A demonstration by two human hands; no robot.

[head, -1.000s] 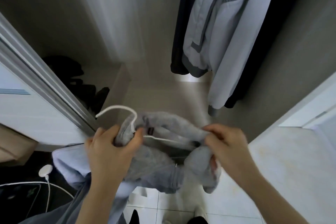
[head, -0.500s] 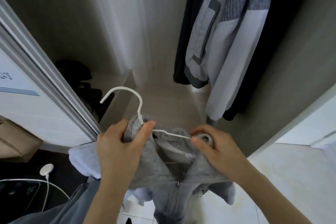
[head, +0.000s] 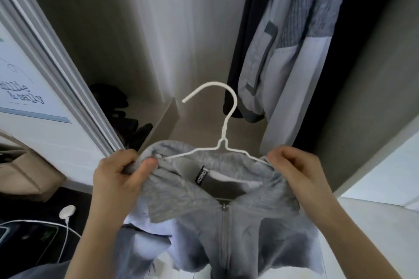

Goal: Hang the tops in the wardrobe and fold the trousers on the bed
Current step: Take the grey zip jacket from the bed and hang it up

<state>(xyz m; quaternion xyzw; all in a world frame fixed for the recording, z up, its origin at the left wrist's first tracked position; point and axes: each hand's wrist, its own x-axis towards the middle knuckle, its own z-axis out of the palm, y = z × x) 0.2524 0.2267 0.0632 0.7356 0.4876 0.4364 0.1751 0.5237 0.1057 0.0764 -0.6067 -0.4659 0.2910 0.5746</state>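
The person stands at the open wardrobe [head: 158,29] with a grey zip-up top [head: 215,199] held up between both hands, already threaded onto a white wire hanger [head: 223,133]. The left hand [head: 118,176] grips the top's left shoulder, fingers curled round bunched cloth and the thumb pressing the fabric just where the hanger's left arm disappears into it. The right hand [head: 294,167] pinches the right shoulder with curled fingers, at the point where the hanger's right arm runs under the collar.

The hanger's long axis runs left to right, from one hand to the other, and its hook rises from the middle, pointing up and away from the person into the wardrobe, with the open end of the hook turned left. The top's body and zip hang down below the hands, towards the floor [head: 362,222].

The hanging rail is out of sight, presumably above the top edge of the view. A pale grey jacket [head: 283,52] and dark clothes already hang to the right, so the free space lies straight ahead and to the left. Both hands sit about equally far from the hook; the next move probably calls for lifting the whole thing upward and forward, most likely after one hand shifts to the hanger's neck.
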